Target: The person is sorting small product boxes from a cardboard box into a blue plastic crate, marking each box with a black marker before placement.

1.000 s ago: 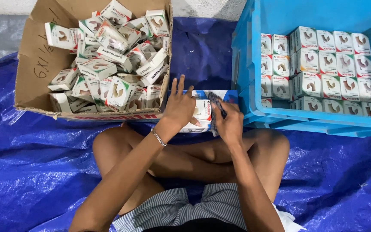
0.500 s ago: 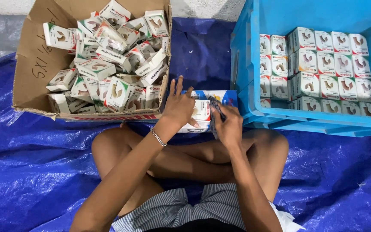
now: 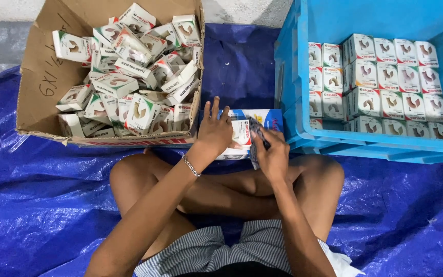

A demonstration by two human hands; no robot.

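Covering a small white box, the left hand hides most of it.

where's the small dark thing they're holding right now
In the head view, the small dark object sits just right of centre, pinched in the right hand, beside the left hand resting on a white-and-blue carton, between cardboard box and blue plastic crate.

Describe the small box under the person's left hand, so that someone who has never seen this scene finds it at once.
Look between the brown cardboard carton and the blue plastic crate, just ahead of the crossed legs. There the left hand lies flat on a small white box that sits on a blue-and-white pack. Unlike the similar boxes heaped in the carton or lined up in the crate, it sits alone.
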